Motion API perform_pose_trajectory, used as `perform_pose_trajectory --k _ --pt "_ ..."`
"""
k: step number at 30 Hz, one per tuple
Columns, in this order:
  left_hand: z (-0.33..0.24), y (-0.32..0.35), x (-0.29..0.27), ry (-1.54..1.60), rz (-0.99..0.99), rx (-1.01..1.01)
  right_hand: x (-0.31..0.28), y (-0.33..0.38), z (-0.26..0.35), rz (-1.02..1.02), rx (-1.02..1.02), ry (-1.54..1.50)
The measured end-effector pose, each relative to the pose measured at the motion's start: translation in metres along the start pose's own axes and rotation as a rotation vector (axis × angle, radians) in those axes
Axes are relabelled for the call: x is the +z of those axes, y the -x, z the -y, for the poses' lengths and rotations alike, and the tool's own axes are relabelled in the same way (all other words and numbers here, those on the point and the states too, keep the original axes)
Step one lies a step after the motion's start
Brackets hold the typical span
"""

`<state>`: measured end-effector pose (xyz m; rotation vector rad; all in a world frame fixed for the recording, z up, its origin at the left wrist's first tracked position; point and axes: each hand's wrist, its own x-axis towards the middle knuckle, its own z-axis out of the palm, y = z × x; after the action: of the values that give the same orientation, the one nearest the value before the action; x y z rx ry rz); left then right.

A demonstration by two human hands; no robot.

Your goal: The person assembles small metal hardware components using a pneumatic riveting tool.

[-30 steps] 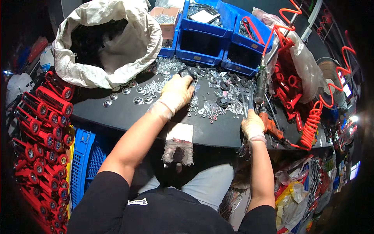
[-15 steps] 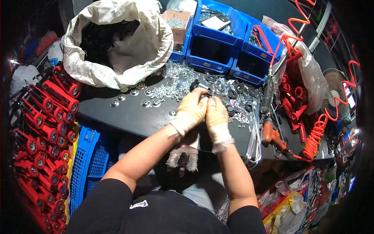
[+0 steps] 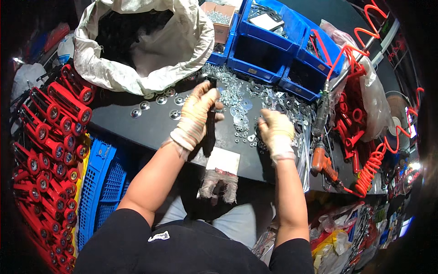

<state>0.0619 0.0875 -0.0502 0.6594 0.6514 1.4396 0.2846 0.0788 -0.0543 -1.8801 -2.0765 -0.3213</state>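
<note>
My left hand (image 3: pixel 197 114), in a light work glove, is shut on a black rod-like part (image 3: pixel 211 125) that it holds upright over the black table (image 3: pixel 146 130). My right hand (image 3: pixel 275 131), also gloved, rests with bent fingers on scattered silver washers and nuts (image 3: pixel 238 102) to the right of the rod. Whether it holds one of them is hidden by the fingers. The two hands are a short distance apart.
An open white sack (image 3: pixel 137 50) lies at the back left, with blue bins (image 3: pixel 267 43) beside it. Red cylindrical parts (image 3: pixel 48 137) are stacked left, above a blue crate (image 3: pixel 105 182). An orange air tool (image 3: pixel 321 160) and red coiled hose (image 3: pixel 372 166) lie right. A white pad (image 3: pixel 223 160) sits at the table's near edge.
My left hand left the washer pile, met my right hand at the centre, and now holds the black rod upright. My right hand has moved right, onto the washers.
</note>
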Motion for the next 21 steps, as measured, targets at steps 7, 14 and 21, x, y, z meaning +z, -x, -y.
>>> perform_pose_trajectory --k 7,14,21 --pt "-0.001 0.026 -0.005 -0.311 0.171 -0.116 0.008 -0.008 0.025 0.038 0.326 -1.181" --pt "0.005 0.053 0.006 -0.386 0.276 0.222 -0.055 0.048 0.094 -0.017 0.417 -1.751" --pt "-0.010 0.075 -0.003 -0.757 0.327 0.653 -0.075 0.067 0.097 0.158 0.421 -1.782"
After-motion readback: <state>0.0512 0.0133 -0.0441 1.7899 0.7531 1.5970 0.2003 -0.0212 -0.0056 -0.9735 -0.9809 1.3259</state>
